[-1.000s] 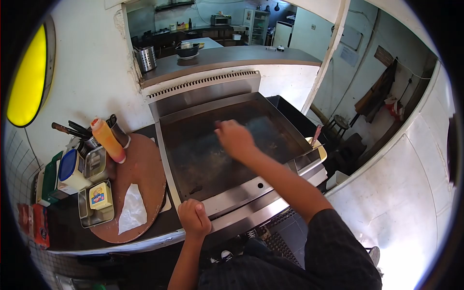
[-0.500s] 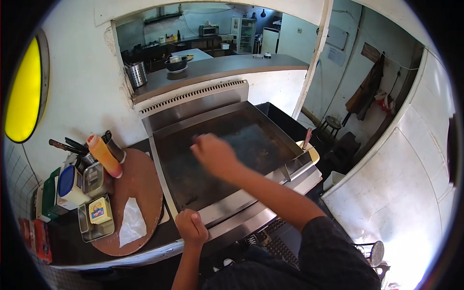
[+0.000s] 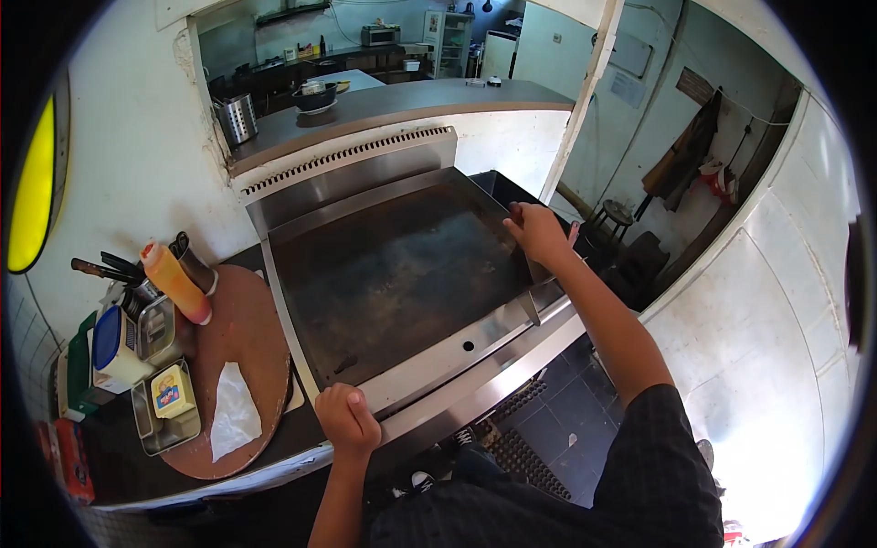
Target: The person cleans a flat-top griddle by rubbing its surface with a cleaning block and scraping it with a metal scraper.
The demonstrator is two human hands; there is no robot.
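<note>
A flat steel griddle [image 3: 393, 274] with a dark, smeared cooking surface lies in front of me. My right hand [image 3: 541, 236] is closed above the griddle's right side. A small dark bit shows at its fingertips, too little to name. By the front left corner of the griddle, my left hand [image 3: 348, 420] is curled into a fist, and the inside of it is hidden. Left of that fist, a crumpled white sheet [image 3: 236, 416] lies on a round brown board [image 3: 239, 320].
On the left stand an orange sauce bottle [image 3: 174, 281], a blue-lidded tub [image 3: 119, 347], a steel tray [image 3: 187, 429] holding a yellow tub [image 3: 172, 390], and several dark-handled utensils [image 3: 114, 269]. Behind the griddle runs a counter [image 3: 411, 99]. A scraper blade [image 3: 530, 309] sits at the front right.
My right hand has moved from over the middle of the griddle to its right side. The left fist stays by the corner. The view has shifted slightly.
</note>
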